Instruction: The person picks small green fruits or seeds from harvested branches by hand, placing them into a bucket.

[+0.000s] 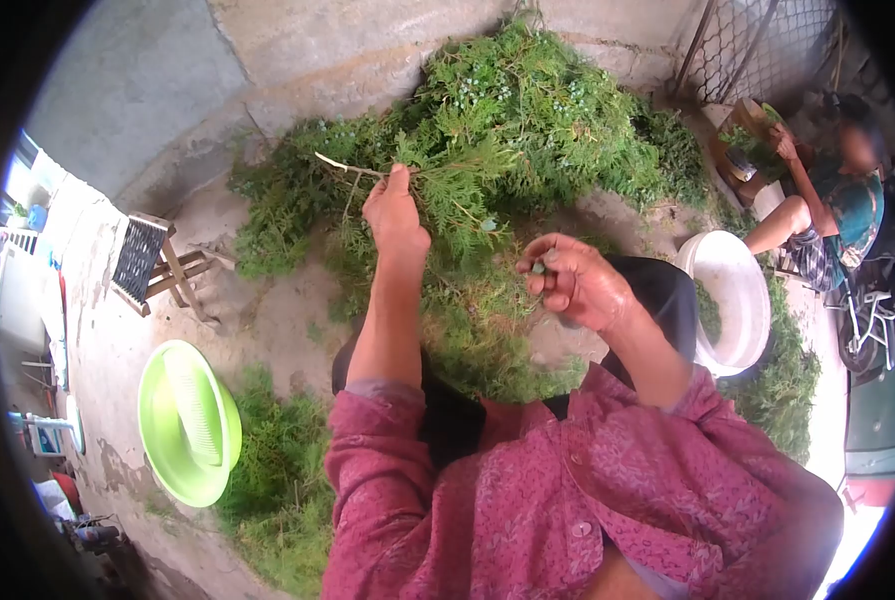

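My left hand (397,212) is closed round the bare, pale stem of a green branch (462,178), whose leafy end points right. To its right, my right hand (575,282) is raised with its fingertips pinched on a small green cone (538,268). Behind the branch rises a large heap of leafy green cuttings (537,110) dotted with small pale cones. More loose sprigs (487,335) lie on the ground below my hands, between my knees.
A white bucket (754,300) stands at the right, beyond my knee. On the left are a light green basin (229,440) and a small folding stool (152,262). Another person (852,215) sits at the far right, holding greenery over a container.
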